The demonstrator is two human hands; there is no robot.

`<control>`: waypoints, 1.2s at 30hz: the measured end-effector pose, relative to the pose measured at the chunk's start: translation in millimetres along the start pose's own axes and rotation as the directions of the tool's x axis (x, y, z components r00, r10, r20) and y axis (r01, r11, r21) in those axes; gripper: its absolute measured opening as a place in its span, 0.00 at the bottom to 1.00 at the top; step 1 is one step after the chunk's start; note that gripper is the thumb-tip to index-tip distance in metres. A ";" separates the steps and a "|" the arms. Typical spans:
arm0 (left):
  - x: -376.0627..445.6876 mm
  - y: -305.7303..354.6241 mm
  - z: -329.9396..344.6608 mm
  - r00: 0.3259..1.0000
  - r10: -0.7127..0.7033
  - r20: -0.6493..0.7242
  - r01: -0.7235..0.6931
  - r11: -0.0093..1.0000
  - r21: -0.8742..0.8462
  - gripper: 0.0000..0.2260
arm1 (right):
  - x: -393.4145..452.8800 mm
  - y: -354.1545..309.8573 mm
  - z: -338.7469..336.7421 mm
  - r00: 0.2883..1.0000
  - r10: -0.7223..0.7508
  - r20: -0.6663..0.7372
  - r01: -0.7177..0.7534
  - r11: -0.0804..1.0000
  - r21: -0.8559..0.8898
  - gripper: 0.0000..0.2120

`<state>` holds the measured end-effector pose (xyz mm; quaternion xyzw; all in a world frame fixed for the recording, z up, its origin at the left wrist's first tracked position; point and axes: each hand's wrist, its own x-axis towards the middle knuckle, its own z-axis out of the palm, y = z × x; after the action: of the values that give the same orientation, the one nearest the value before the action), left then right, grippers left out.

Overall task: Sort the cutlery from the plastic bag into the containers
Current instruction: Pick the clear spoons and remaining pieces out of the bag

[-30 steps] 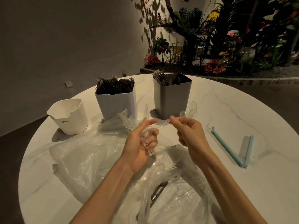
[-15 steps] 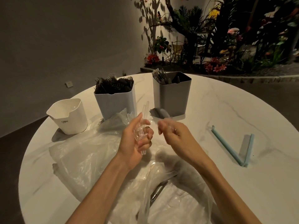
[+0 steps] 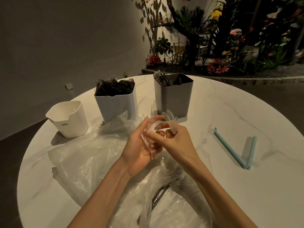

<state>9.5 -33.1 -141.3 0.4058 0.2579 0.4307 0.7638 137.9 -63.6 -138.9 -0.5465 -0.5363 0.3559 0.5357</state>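
Fingers [image 3: 153, 120] of the left hand [image 3: 141, 145] curl round a bundle of clear plastic cutlery [image 3: 150, 142], and the right hand [image 3: 172, 137], apart from it half a second ago, now pinches into that bundle above the plastic bag [image 3: 85, 155]. Behind, the white container [image 3: 69, 119] looks empty, the light grey container [image 3: 115, 102] is packed with dark forks, and the dark grey container [image 3: 174, 97] holds a few utensils.
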 end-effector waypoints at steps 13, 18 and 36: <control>2.4 -3.4 -1.3 0.995 0.006 -0.101 -0.008 1.000 -0.015 0.09 | 6.8 1.8 -5.6 0.978 0.072 -0.195 -0.048 0.991 0.126 0.16; -0.2 -0.1 -5.9 0.989 0.042 -0.140 -0.007 0.971 0.240 0.10 | 14.6 -2.7 -20.0 0.971 0.179 -0.156 -0.128 0.948 0.290 0.22; 2.2 6.7 -12.9 0.996 0.063 -0.057 -0.051 0.980 0.192 0.22 | 12.8 -0.9 -27.7 0.994 0.021 -0.109 -0.021 1.000 0.005 0.26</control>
<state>-2.0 -24.1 -142.7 0.4705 0.3103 0.4383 0.7002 166.7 -56.9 -130.9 -0.5697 -0.5000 0.3322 0.5613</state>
